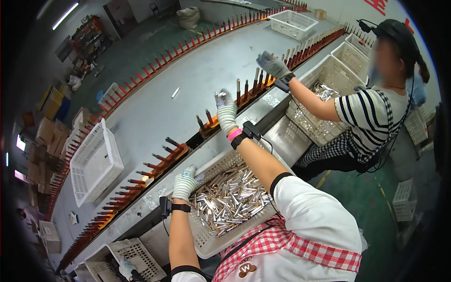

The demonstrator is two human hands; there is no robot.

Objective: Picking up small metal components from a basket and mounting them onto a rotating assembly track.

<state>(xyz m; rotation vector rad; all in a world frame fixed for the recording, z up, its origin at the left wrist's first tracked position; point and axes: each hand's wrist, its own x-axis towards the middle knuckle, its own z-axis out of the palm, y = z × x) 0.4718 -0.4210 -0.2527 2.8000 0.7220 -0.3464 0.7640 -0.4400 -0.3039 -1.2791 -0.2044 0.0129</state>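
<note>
My right hand (225,108), in a striped glove, is raised over the line of upright pegs (238,91) on the conveyor. Its fingers are pinched around a small shiny metal tube (220,95), mostly covered by the fingertips. My left hand (185,184), gloved too, hovers by the near-left rim of a white plastic basket (203,242). Its fingers look curled; what they hold, if anything, is hidden. Many loose silvery metal tubes (230,199) fill that basket. Dark-tipped red pegs (141,182) stand bare left of my right hand.
One tube (175,92) lies on the grey tabletop (155,113). A white basket (96,162) sits there, another (292,24) at the far end. On my right a co-worker (376,103) reaches a gloved hand (274,65) to the pegs. Another gloved hand (126,269) shows lower left.
</note>
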